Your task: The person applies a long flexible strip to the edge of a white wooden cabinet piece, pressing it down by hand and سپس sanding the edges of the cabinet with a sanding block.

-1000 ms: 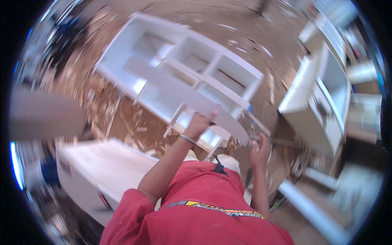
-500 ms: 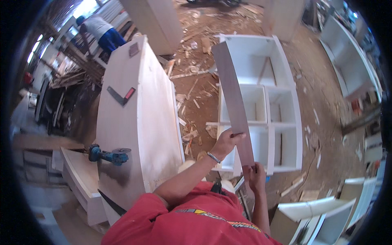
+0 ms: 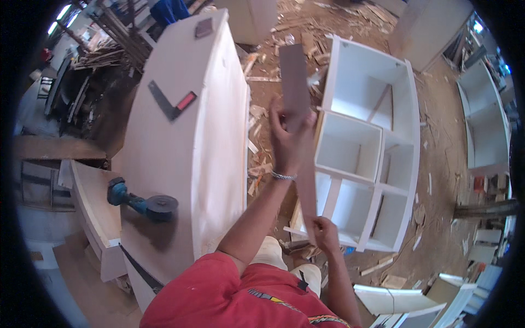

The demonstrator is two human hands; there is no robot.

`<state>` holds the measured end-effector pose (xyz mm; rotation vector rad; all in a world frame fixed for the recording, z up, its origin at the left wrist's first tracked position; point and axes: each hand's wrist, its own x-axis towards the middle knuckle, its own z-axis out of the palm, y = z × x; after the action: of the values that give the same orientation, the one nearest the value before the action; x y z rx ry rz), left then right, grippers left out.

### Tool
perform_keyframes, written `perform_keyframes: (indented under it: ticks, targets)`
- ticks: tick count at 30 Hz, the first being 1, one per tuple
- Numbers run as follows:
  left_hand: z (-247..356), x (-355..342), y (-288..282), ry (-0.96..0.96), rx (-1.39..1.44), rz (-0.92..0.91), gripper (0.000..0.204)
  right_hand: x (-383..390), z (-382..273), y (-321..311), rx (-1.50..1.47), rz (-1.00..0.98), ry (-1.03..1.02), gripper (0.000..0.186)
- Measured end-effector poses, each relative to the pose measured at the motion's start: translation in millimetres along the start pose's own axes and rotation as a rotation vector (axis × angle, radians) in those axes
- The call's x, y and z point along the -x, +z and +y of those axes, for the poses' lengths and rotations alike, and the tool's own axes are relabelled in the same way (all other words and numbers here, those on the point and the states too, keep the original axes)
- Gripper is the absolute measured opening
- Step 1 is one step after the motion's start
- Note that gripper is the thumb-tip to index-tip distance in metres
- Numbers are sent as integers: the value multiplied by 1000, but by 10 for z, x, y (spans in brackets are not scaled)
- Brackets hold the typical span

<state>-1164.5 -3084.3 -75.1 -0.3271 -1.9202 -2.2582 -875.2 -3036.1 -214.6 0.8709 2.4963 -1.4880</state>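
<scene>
A long, narrow brown wood strip [image 3: 295,76] slants away from me, its far end above the sawdust-strewn ground. My left hand [image 3: 290,136], with a bracelet at the wrist, is closed around the strip near its middle; motion blurs some of the fingers. Down at the near end, my right hand [image 3: 326,235] pinches the strip between thumb and fingers. Behind the strip, to the right, lies a white cabinet frame [image 3: 377,158] with several open compartments. Left of my hands stands a large pale wooden cabinet [image 3: 169,147].
On the pale cabinet rest a try square [image 3: 174,105] with a red patch, a blue angle grinder [image 3: 145,204], a small brown block [image 3: 204,27] and a handsaw [image 3: 140,268]. Wood scraps [image 3: 257,117] litter the ground. More white cabinets [image 3: 486,120] stand at the right.
The strip has swung left and turned, its far end now nearer the pale cabinet. My left hand has moved farther up and left with it. The whole view has shifted.
</scene>
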Motion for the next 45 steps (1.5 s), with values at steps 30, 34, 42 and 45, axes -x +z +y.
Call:
perform_keyframes:
  ticks: [30, 34, 42, 45]
  targets:
    - [-4903, 2640, -271, -445, -999, -353, 85, -637, 2685, 2505, -349, -7, 491, 42]
    - [-4971, 2608, -242, -454, -993, -388, 86, -693, 2738, 2593, -354, 26, 503, 43]
    - [-5052, 2666, -182, -431, -928, -369, 85, -758, 2784, 2595, -389, 30, 550, 42]
    - [-5127, 2708, -229, -350, -932, -346, 84, -764, 2737, 2561, -386, -12, 586, 41]
